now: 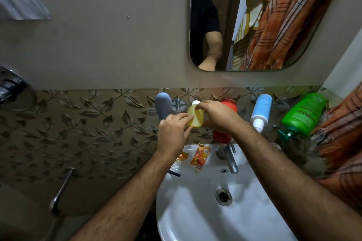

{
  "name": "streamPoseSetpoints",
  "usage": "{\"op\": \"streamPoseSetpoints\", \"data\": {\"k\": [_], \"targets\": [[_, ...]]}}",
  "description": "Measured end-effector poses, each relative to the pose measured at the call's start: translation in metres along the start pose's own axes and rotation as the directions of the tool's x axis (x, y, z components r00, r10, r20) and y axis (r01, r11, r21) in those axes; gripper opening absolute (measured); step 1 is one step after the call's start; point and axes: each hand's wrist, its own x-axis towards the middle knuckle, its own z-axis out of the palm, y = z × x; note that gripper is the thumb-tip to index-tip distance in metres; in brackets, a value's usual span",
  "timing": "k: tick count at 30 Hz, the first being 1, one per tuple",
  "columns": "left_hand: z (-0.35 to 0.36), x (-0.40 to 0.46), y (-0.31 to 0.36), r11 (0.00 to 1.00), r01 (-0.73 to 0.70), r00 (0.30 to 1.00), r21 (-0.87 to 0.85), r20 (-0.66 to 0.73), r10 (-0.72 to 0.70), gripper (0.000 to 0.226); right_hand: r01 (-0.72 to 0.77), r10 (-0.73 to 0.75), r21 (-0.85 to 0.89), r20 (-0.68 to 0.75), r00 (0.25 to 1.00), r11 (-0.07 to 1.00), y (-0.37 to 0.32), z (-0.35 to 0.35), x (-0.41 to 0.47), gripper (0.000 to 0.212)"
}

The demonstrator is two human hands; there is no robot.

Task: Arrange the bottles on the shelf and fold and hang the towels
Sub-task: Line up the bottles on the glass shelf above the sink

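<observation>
Yellow bottle [195,116] up over glass shelf [151,112], near left end, between both hands. Right hand [219,116] grips it, fingers curled over white cap end. Left hand [172,133] fingertips pinch lower side. Five bottles counted: yellow one, grey bottle [163,105] at shelf's left end, red bottle [225,123] behind right hand, blue-white bottle [261,110], green pump bottle [302,113] toward right end. Orange striped towel [340,121] just beside green one. One orange tube [200,156] on white sink [195,211] back rim, one tap [230,159] beside.
</observation>
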Motion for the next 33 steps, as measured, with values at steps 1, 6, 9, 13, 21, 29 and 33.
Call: {"op": "streamPoseSetpoints", "data": {"k": [1,6,9,13,21,29,33], "targets": [[-0.001,0.001,0.001,1.000,0.007,1.000,-0.019,-0.013,-0.007,0.039,0.010,-0.010,0.014,-0.007,1.000,1.000,0.001,-0.001,0.000,0.056],[-0.010,0.011,0.013,0.985,0.039,0.990,-0.167,-0.125,-0.061,0.034,0.044,-0.034,0.115,-0.088,0.996,0.992,0.012,-0.006,0.000,0.041],[-0.011,0.015,0.020,0.958,0.084,0.984,-0.273,-0.127,-0.122,0.035,0.050,-0.022,0.254,-0.113,0.993,0.966,0.019,-0.007,0.000,0.032],[-0.007,0.019,0.024,0.866,0.168,0.974,-0.472,-0.057,-0.220,0.040,0.053,0.011,0.427,-0.147,0.989,0.903,0.025,-0.007,-0.001,0.021],[0.012,0.025,0.026,0.758,0.321,0.938,-0.567,0.083,-0.335,0.043,0.001,0.082,0.536,-0.132,0.988,0.844,0.024,-0.006,0.001,0.021],[0.015,0.030,0.024,0.751,0.337,0.934,-0.568,0.104,-0.341,0.051,-0.062,0.140,0.500,-0.120,0.983,0.864,0.025,-0.003,0.006,0.028],[0.017,0.031,0.023,0.747,0.339,0.933,-0.572,0.101,-0.346,0.052,-0.083,0.162,0.481,-0.124,0.979,0.873,0.024,-0.001,0.009,0.029]]}}
